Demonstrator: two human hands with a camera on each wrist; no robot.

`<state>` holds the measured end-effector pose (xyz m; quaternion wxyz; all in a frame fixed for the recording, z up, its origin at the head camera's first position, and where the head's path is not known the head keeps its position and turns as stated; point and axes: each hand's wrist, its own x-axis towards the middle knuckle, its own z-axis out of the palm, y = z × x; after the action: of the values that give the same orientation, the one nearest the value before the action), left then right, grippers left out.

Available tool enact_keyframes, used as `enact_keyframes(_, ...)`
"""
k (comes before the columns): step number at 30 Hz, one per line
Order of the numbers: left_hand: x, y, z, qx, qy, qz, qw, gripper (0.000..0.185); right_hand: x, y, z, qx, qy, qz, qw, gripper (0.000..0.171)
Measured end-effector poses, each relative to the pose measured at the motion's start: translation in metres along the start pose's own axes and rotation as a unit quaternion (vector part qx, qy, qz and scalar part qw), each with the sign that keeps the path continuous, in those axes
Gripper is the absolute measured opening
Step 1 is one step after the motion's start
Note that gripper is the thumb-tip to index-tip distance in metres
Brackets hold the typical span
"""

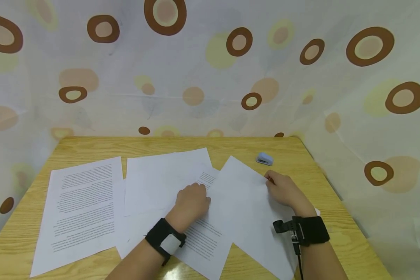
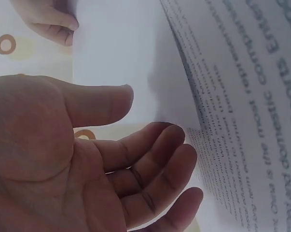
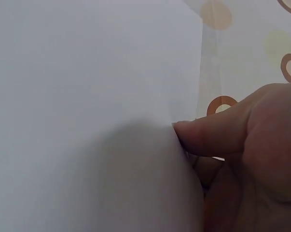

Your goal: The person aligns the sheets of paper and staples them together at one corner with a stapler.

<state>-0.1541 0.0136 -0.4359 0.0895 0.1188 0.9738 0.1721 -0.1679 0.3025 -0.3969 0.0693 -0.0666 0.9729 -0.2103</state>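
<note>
On the right half of the wooden bench (image 1: 91,146) lies a blank white sheet of paper (image 1: 252,210), turned at an angle so its long axis runs from the far left down to the near right, one corner pointing toward the far edge. The right hand (image 1: 283,189) pinches its far right edge: the wrist view shows the thumb (image 3: 208,137) pressed onto the top face with the fingers curled beneath, so that edge is lifted a little. Paper like this looks feather-light and limp; I would judge it bends and creases readily and slides over the sheets under it, so a hold at an edge or corner, as now, suits it best.

Just left, the left hand (image 1: 192,202) rests knuckles-up on the overlapping pages. Its wrist view shows the fingers (image 2: 155,164) loosely bent and apart, clamped on nothing, with a printed sheet of white paper (image 2: 242,96) curving up beside them. That printed page (image 1: 203,241) lies partly under the blank one.

Farther left are another blank white sheet (image 1: 161,179) and, near the left edge, a white page dense with black text (image 1: 82,210). A small pale blue stapler (image 1: 265,158) sits far right, apart from the papers. A curtain with brown rings (image 1: 210,70) hangs behind.
</note>
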Motion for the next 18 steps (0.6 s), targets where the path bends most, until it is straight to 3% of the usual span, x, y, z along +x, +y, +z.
enact_keyframes(10, -0.006, -0.014, -0.014, -0.103, -0.021, 0.000, 0.9945, 0.027, -0.001, -0.008, -0.004, 0.015, 0.019, -0.016, 1.000, 0.019)
enact_keyframes(18, -0.009, -0.033, -0.029, -0.167, -0.043, 0.034, 0.9845, 0.035, 0.000, -0.012, -0.008, 0.034, 0.023, -0.015, 0.999, 0.018)
